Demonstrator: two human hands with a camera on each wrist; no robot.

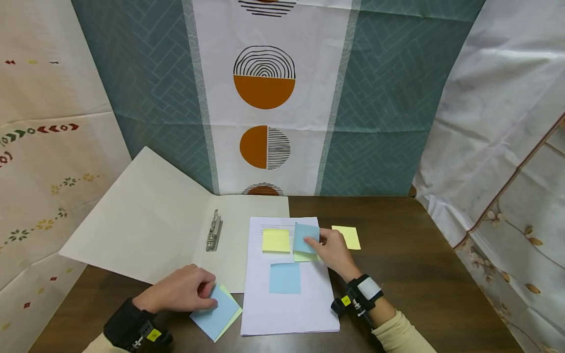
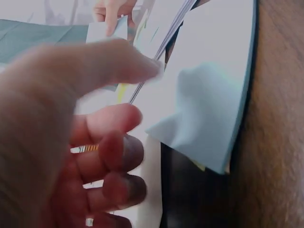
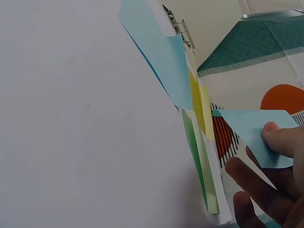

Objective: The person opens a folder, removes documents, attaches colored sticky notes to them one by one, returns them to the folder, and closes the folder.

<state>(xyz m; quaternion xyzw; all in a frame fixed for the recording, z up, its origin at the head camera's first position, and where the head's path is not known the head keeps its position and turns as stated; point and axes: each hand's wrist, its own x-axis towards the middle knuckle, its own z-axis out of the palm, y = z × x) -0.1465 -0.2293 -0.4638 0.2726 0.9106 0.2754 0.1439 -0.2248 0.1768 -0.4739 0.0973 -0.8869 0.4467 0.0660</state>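
My right hand [image 1: 334,251] pinches a light blue sticky note [image 1: 306,237] between thumb and fingers, over the upper right of a stack of white paper [image 1: 291,314]. Under that note, a pale green sticky note [image 1: 304,257] partly shows. A yellow sticky note [image 1: 275,241] and a second blue sticky note [image 1: 284,278] lie on the top sheet. My left hand [image 1: 183,289] hovers at a blue sticky note pad [image 1: 217,314], fingers loosely bent, thumb over it. In the left wrist view, thumb and fingers stand apart with nothing between them. Green paper edges out beneath the pad.
An open white file folder [image 1: 163,220] with a metal clip [image 1: 214,231] lies behind the paper, its cover raised at left. Another yellow sticky note [image 1: 351,238] lies right of the stack on the brown table [image 1: 397,274]. Patterned cloths [image 1: 388,98] hang around the table.
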